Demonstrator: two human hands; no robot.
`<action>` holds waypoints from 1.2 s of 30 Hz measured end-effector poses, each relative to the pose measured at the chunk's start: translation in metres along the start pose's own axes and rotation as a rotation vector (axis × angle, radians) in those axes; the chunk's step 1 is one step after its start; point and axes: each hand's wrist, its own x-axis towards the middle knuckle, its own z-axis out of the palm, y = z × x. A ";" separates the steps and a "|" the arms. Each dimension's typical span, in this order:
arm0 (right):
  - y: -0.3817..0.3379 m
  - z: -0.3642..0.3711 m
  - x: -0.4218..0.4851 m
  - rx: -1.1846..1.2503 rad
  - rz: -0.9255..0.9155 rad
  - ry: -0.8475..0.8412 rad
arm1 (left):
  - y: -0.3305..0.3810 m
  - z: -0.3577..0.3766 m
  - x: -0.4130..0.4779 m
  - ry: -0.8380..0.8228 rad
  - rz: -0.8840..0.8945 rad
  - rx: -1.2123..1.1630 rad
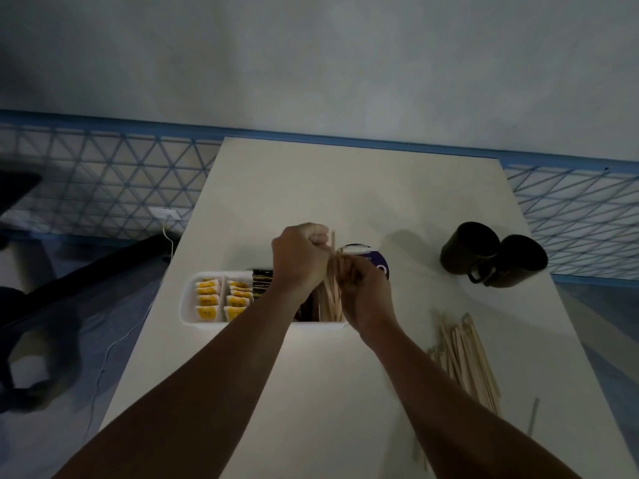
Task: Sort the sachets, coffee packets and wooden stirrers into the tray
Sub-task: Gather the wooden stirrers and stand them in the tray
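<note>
From my seat I see both forearms reaching in from 6 o'clock and meeting over the right end of the tray (188, 300), which sits mid-table. The left hand (299, 257) is balled up, knuckles toward 12 o'clock, its curled fingers closed on the upper part of a bundle of wooden stirrers (332, 292). The right hand (364, 293) lies just at 4 o'clock of the left, fingers wrapped round the same bundle lower down. The bundle stands nearly upright, its tips poking out at 12 o'clock between the two hands and its lower ends down in the tray's rightmost compartment.

The two compartments at the tray's 9 o'clock end hold yellow sachets (207, 300) in overlapping rows. The next compartment toward 3 o'clock holds dark coffee packets (261, 280), partly hidden by the left wrist.

On the white table (345, 188), a heap of loose stirrers (463, 357) lies at 4 o'clock of the tray, well apart from it. A round tub (380, 267) with a purple lid shows just behind the right hand. Two dark mugs (468, 248) stand touching at 2 o'clock.
</note>
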 end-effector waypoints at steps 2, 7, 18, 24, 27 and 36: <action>-0.001 0.002 0.003 0.026 0.057 0.001 | 0.000 -0.001 0.006 -0.014 0.010 0.003; -0.001 0.001 0.003 -0.018 0.008 0.091 | 0.006 0.001 0.016 -0.121 0.062 0.114; 0.009 0.017 0.005 -0.384 0.085 -0.032 | 0.000 0.007 0.023 -0.379 0.129 0.256; 0.014 0.023 0.010 -0.420 0.101 -0.086 | -0.006 0.002 0.022 -0.409 0.139 0.303; 0.016 0.024 0.012 -0.423 0.109 -0.095 | -0.006 0.001 0.022 -0.414 0.157 0.291; 0.015 0.016 0.012 -0.443 0.191 -0.177 | 0.000 -0.001 0.022 -0.327 0.182 0.293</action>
